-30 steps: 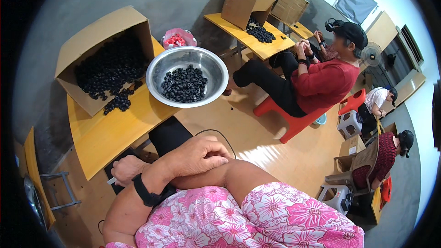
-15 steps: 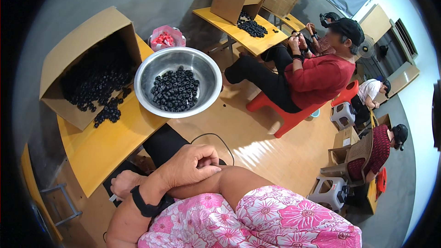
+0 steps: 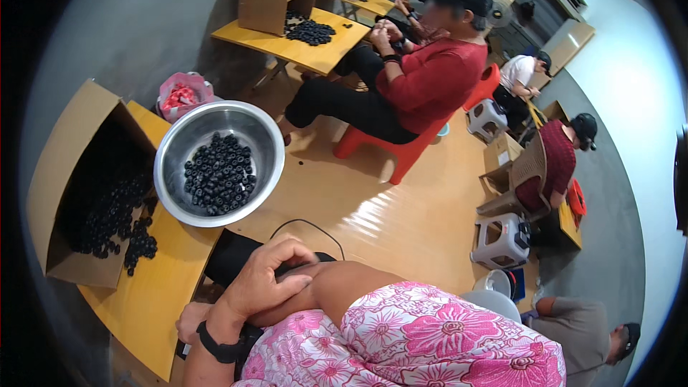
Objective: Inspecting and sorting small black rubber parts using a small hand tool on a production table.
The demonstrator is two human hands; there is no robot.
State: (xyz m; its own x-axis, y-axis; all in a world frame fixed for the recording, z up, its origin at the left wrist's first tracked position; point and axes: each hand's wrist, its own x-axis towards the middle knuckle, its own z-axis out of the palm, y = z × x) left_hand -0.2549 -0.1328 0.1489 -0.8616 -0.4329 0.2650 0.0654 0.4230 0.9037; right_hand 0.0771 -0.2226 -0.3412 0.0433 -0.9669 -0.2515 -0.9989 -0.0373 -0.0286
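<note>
My left hand (image 3: 276,272) lies over my bare right forearm (image 3: 319,283) near the elbow. Its fingers are curled against the skin, thumb a little apart, and no object shows in it. My right arm crosses to the left beneath it, and my right hand (image 3: 190,324) shows beside the table edge, looking closed; its fingertips and anything in them are hidden. A steel bowl (image 3: 269,125) stands on the yellow table (image 3: 154,315), holding many small black ring-shaped pieces (image 3: 222,175). Left of it, a cardboard box (image 3: 72,165) on its side spills more such pieces (image 3: 140,246) onto the table.
A pink bag (image 3: 185,94) with red contents sits behind the bowl. A black cable (image 3: 315,224) curves across the floor. A person in red (image 3: 437,86) sits on a red stool (image 3: 380,150) at another table. Grey stools (image 3: 499,241) and other people are at the right.
My view has turned to the right, so the bowl, box and tables appear further left. Another person has come into view at the lower right. My left hand still rests on my right forearm.
</note>
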